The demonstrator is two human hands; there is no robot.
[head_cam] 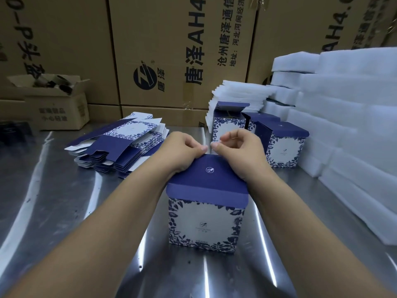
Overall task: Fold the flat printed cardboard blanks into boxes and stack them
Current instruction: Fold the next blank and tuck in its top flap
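Closing lid (208, 176) on box (206, 224): left hand (182, 150), right hand (240, 150) curled, gripping nothing, thumbs pressing lid's far edge. Next: tuck front flap (206, 192) into box.

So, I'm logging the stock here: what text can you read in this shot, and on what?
"唐泽AH4" on the middle brown carton.
"沧州唐泽通信" and "地址:河北河间经济" on the same carton, both cut off at the top.
"AH4." on the right carton, cut off.
Print on the small left carton: blurred.
Print on the folded box: too small.
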